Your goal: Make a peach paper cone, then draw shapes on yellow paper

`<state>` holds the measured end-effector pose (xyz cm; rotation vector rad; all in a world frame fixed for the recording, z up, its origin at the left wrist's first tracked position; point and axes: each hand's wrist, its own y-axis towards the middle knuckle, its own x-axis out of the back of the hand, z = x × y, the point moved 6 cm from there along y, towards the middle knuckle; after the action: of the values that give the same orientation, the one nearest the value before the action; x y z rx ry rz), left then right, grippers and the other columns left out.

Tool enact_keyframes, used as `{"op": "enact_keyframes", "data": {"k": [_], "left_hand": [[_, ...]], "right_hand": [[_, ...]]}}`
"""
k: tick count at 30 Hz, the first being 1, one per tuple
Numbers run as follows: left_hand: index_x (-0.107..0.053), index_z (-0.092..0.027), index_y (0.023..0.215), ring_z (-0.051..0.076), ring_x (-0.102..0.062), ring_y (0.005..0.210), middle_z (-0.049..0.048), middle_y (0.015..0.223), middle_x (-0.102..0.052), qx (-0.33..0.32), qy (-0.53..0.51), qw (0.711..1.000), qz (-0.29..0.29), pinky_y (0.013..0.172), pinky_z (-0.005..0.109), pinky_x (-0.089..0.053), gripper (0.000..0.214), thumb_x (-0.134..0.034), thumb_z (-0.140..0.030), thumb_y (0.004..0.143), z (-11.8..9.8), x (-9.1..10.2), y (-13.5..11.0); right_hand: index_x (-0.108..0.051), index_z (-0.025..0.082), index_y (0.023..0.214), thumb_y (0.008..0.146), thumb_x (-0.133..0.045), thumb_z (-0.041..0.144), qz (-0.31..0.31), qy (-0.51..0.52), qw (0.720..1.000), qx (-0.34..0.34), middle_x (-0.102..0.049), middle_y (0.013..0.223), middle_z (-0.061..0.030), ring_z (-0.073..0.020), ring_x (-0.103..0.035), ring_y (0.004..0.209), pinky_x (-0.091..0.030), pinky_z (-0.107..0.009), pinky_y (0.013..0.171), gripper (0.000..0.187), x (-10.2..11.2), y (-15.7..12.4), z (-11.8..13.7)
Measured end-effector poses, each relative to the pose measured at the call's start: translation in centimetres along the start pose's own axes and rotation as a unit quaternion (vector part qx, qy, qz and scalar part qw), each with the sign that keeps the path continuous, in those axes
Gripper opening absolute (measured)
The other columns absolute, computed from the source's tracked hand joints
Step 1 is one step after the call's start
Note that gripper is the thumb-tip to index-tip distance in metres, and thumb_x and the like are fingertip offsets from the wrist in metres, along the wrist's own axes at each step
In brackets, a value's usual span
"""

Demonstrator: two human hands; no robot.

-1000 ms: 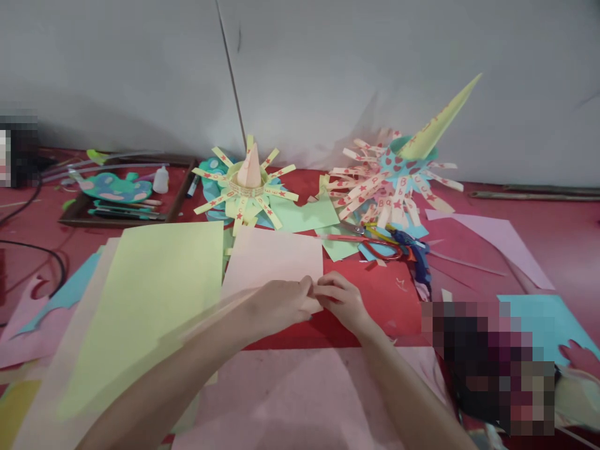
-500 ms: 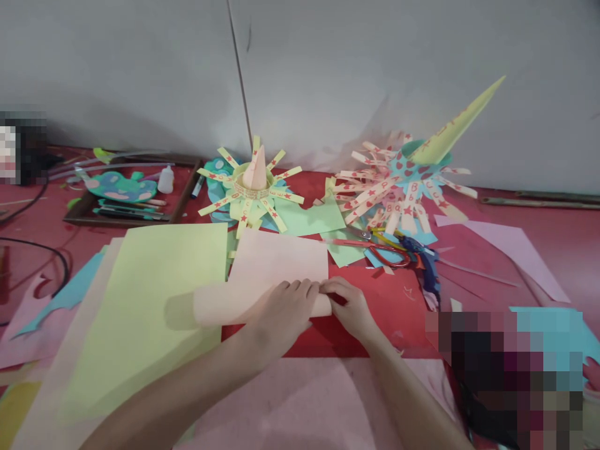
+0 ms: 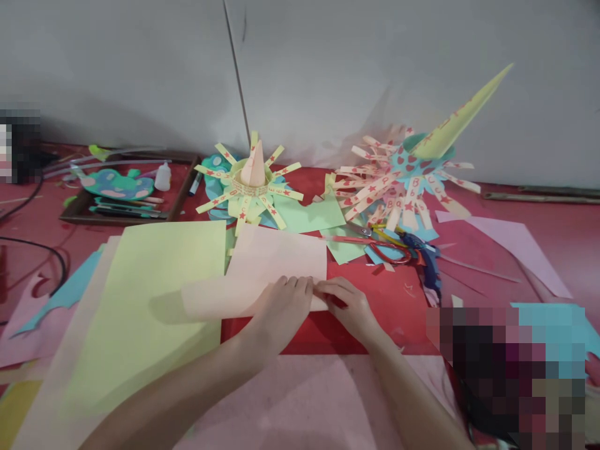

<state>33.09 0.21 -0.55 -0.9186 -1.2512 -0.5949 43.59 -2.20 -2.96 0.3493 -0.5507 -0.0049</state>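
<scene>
A pale pink sheet of paper [image 3: 281,253] lies in front of me, its near part rolled into a tube whose wide end points left. My left hand [image 3: 287,306] wraps over the rolled part with its fingers curled together. At the right end of the roll, my right hand [image 3: 345,303] pinches the paper between thumb and fingers, close against my left fingertips. Beneath the roll are a red sheet [image 3: 375,300] and the edge of a large pale yellow-green sheet [image 3: 154,281]. The inside of the roll is hidden.
Behind the paper stand a spiky paper crown with a pink cone [image 3: 253,175] and a taller one with a yellow cone [image 3: 450,134]. Red-handled scissors [image 3: 394,251] and a blue glue gun [image 3: 424,253] lie to the right. A wooden tray [image 3: 180,194] holds a glue bottle and pens.
The roll's left end has swung left and the tube looks more tapered, narrower at the right. Both hands keep their grip and have barely shifted.
</scene>
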Motion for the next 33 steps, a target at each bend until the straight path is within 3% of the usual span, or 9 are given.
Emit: {"op": "enact_keyframes", "data": {"k": [6,12,19,25,33], "left_hand": [[-0.052,-0.01,0.104,0.019,-0.057,0.073,0.0077,0.086,-0.06,0.018,-0.029,0.999,-0.011,0.063,0.03,-0.039,0.026,-0.05,-0.022,0.081,0.3,0.5,0.1],[-0.052,-0.011,0.102,0.018,-0.058,0.071,0.0073,0.083,-0.059,-0.005,-0.033,0.999,-0.006,0.062,0.03,-0.039,0.022,-0.05,-0.013,0.079,0.2,0.3,0.4],[-0.052,-0.014,0.097,0.018,-0.057,0.068,0.006,0.079,-0.06,0.008,-0.045,0.999,-0.015,0.06,0.029,-0.036,0.017,-0.049,-0.018,0.081,0.6,0.2,0.0],[-0.052,-0.015,0.097,0.018,-0.057,0.07,0.0053,0.077,-0.06,0.02,-0.05,0.998,-0.029,0.062,0.029,-0.035,0.016,-0.048,-0.023,0.084,0.8,0.5,-0.2],[-0.051,-0.014,0.105,0.02,-0.058,0.07,0.0076,0.082,-0.062,0.044,-0.044,0.998,-0.025,0.06,0.03,-0.036,0.026,-0.048,-0.028,0.084,1.1,0.1,0.0]], "right_hand": [[-0.065,0.023,0.085,0.079,-0.051,0.008,-0.002,-0.003,1.0,-0.013,-0.064,0.088,-0.0046,-0.0159,-0.06,0.084,-0.051,-0.03,0.073,0.022,0.1,0.1,-0.1],[-0.065,0.023,0.083,0.075,-0.051,0.003,0.018,0.014,0.999,-0.043,-0.064,0.089,-0.0042,-0.0164,-0.06,0.084,-0.051,-0.03,0.074,0.025,-0.1,0.2,-0.8],[-0.063,0.024,0.095,0.081,-0.048,0.011,0.037,-0.018,0.999,-0.026,-0.063,0.094,-0.0054,-0.0169,-0.059,0.087,-0.051,-0.032,0.076,0.024,0.5,-0.3,-0.6],[-0.059,0.025,0.105,0.086,-0.044,0.018,0.057,-0.003,0.996,-0.074,-0.063,0.096,-0.0059,-0.0163,-0.059,0.089,-0.05,-0.031,0.077,0.025,1.3,-0.1,0.1],[-0.06,0.022,0.096,0.075,-0.062,0.029,0.056,-0.045,0.997,-0.008,-0.064,0.093,-0.0071,-0.0195,-0.059,0.086,-0.05,-0.035,0.075,0.022,0.2,-0.1,0.5]]}}
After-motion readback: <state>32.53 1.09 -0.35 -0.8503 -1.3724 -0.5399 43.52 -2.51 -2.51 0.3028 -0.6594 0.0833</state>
